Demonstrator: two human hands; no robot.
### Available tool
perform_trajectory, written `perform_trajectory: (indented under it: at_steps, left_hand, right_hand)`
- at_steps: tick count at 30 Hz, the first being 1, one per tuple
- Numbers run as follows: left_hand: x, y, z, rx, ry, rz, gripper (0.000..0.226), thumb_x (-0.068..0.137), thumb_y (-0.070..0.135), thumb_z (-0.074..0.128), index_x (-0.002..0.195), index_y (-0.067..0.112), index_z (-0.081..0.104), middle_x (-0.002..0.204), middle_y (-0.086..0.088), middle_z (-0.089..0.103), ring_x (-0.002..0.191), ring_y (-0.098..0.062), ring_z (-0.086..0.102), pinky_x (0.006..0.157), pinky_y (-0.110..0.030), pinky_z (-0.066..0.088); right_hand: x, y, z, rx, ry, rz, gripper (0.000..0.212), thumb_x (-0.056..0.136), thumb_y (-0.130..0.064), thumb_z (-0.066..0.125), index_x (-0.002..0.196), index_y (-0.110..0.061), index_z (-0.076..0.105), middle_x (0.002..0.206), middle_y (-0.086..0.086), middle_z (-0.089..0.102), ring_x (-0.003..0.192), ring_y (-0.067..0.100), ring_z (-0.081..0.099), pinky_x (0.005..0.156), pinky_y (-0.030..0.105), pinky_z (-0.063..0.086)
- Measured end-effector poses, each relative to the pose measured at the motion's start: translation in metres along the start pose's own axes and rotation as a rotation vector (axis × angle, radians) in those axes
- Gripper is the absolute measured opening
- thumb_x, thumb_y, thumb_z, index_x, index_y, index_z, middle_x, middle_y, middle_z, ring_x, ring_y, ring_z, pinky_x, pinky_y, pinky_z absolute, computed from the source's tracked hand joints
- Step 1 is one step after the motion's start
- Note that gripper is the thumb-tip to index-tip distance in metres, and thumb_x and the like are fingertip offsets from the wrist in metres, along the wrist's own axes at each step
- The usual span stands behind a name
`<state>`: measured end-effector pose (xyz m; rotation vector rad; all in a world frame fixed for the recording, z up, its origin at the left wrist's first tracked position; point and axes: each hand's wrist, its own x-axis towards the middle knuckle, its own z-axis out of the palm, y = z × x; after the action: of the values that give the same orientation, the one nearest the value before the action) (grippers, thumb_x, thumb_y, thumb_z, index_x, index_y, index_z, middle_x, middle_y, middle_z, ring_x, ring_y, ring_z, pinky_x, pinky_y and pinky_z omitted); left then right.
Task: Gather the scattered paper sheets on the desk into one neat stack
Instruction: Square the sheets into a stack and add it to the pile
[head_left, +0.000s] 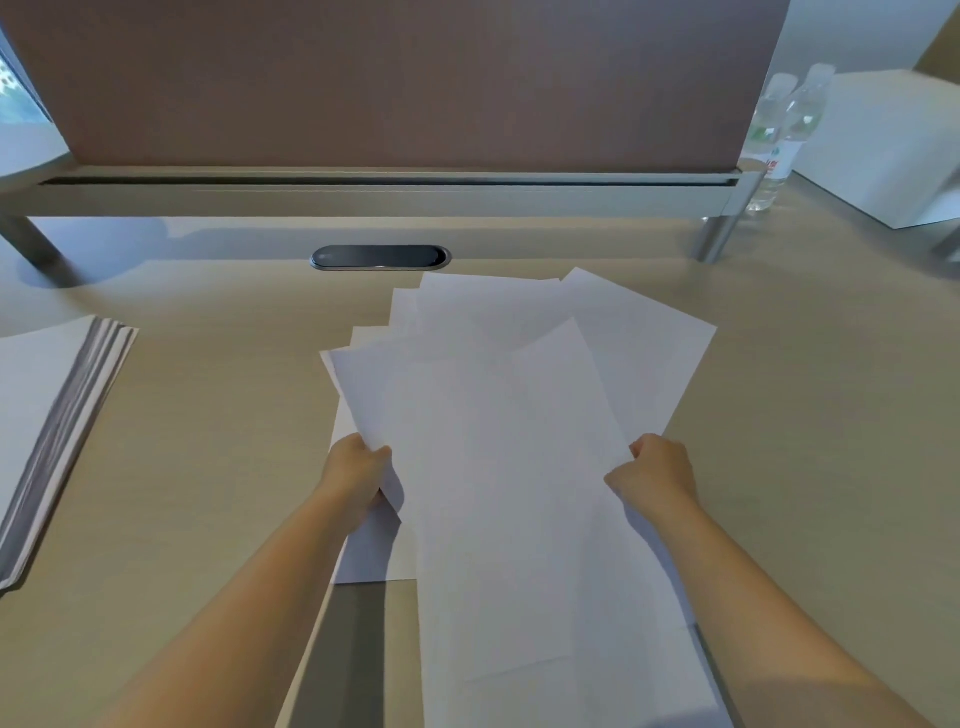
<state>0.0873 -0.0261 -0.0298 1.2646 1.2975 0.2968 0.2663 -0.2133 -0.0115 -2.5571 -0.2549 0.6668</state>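
Paper sheets: we held a loose, fanned bundle of white paper sheets (498, 441) over the middle of the desk (218, 441), corners splayed out at different angles toward the far side, the near ends hanging past the desk's front edge toward us.
Left hand: our left hand (358, 470) gripped the left edge of the bundle, fingers curled round the paper with the thumb on top.
Right hand: our right hand (657, 470) pinched the right edge of the bundle, fingers curled, at about the same level as the left.
Sheet underneath: below our left hand one more white sheet (371, 545) seemed to lie flat on the desk; we could not tell whether it was part of the held bundle.
Side stack: a thick stack of paper (47, 415) lay at the left edge of the desk, well apart from the bundle.
Cable port: a dark oval cable port (381, 257) sat in the desk just beyond the far tips of the sheets.
Partition: a brown partition panel (395, 78) stood on a grey rail along the back.
Bottles: two clear water bottles (779, 135) stood at the far right, beside a white box (883, 150).
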Motion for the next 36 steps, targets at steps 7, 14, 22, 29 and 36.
perform_trajectory:
  at_steps: [7,14,22,29,36]
  left_hand:
    - [0.001,-0.003,-0.002,0.047,0.046,0.045,0.015,0.094,0.007,0.047,0.082,0.000,0.053,0.070,-0.009,0.050,0.077,-0.029,0.050,0.070,-0.037,0.042]
    - [0.005,0.012,-0.010,0.085,0.123,0.166,0.042,0.094,0.015,0.050,0.055,0.008,0.036,0.055,-0.005,0.035,0.053,-0.019,0.035,0.052,-0.027,0.029]
    - [0.022,0.020,-0.034,0.298,-0.073,0.003,0.036,0.095,0.017,0.051,0.061,0.005,0.045,0.061,-0.008,0.046,0.057,-0.022,0.044,0.054,-0.029,0.036]
    - [0.034,0.019,-0.036,0.376,0.114,0.270,0.004,0.094,0.010,0.047,0.096,0.008,0.050,0.089,-0.007,0.054,0.086,-0.026,0.050,0.070,-0.033,0.038]
    - [0.043,0.018,-0.042,0.557,0.236,0.360,0.043,0.096,0.015,0.041,0.055,0.011,0.030,0.055,-0.005,0.035,0.056,-0.019,0.033,0.052,-0.031,0.022]
  right_hand:
    - [-0.005,0.006,0.000,0.183,0.078,-0.150,0.014,0.084,0.003,0.048,0.088,-0.009,0.052,0.075,-0.002,0.048,0.072,0.020,0.045,0.049,0.025,0.031]
    - [0.001,-0.001,-0.005,0.325,0.068,-0.164,0.024,0.091,-0.009,0.052,0.115,-0.006,0.053,0.098,0.002,0.053,0.089,0.024,0.051,0.063,0.025,0.034]
    - [0.011,-0.013,0.007,0.324,0.004,-0.167,0.016,0.082,-0.007,0.054,0.066,-0.008,0.051,0.065,0.004,0.052,0.065,0.023,0.046,0.066,0.030,0.034]
    - [0.015,-0.024,0.015,0.293,0.083,-0.209,0.032,0.082,-0.007,0.051,0.053,-0.019,0.043,0.053,-0.001,0.041,0.053,0.017,0.035,0.055,0.028,0.025]
    - [0.022,-0.033,0.014,0.303,0.168,-0.184,0.038,0.088,-0.009,0.049,0.054,-0.019,0.033,0.055,-0.001,0.036,0.051,0.015,0.032,0.051,0.030,0.024]
